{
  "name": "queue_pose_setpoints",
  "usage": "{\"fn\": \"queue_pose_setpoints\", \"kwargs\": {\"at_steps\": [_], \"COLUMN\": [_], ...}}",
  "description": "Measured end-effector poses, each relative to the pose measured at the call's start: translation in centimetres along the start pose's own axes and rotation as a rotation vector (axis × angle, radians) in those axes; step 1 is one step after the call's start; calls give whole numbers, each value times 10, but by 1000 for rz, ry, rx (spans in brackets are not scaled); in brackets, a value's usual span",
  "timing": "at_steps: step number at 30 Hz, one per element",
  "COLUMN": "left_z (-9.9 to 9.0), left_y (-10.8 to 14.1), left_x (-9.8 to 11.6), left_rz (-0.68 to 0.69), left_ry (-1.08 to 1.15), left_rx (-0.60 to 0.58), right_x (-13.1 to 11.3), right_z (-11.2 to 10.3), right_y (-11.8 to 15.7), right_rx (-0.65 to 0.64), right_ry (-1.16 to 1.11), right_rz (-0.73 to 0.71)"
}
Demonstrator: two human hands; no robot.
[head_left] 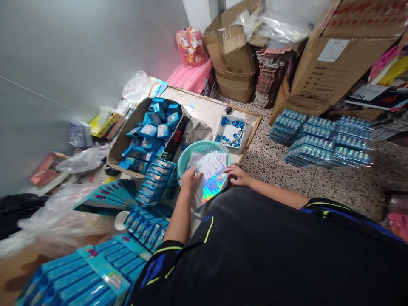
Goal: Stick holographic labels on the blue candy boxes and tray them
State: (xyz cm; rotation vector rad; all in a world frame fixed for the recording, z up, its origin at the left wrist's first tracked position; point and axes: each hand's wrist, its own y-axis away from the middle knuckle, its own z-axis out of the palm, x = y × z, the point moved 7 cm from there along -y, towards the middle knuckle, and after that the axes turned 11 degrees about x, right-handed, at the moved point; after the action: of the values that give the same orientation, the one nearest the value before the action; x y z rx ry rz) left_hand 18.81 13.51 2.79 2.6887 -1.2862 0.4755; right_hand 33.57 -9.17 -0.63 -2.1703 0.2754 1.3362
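Note:
My left hand [190,181] is closed on the left edge of a shiny rainbow sheet [213,182], its fingertips near the white strips on it. My right hand [237,175] has its bent fingers at the sheet's right edge, gripping it. Several pale label-like strips [213,165] lie fanned over the upper part of the sheet. Beneath, a mint-green basin [182,158] holds small clear pieces that I cannot make out. The sheet lies tilted over the basin's near side, close to my lap.
A cardboard carton [114,151] full of blue boxes [148,130] stands left of the basin. Stacked blue packs [105,265] crowd the lower left. A white tray [232,138] with blue caps sits beyond the basin. Wrapped packs [318,140] rest on the speckled floor, near large cartons [331,72].

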Motion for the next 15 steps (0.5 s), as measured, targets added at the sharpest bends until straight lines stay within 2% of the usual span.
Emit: {"fn": "queue_pose_setpoints", "kwargs": {"at_steps": [5,15], "left_z": [-8,-12], "left_y": [15,33], "left_x": [7,5], "left_rz": [23,35], "left_ry": [23,86], "left_rx": [87,68], "right_x": [2,0], "right_z": [2,0], "right_y": [1,0], "right_rx": [-2,-12], "right_ry": [-4,-12], "right_rz": [2,37]}}
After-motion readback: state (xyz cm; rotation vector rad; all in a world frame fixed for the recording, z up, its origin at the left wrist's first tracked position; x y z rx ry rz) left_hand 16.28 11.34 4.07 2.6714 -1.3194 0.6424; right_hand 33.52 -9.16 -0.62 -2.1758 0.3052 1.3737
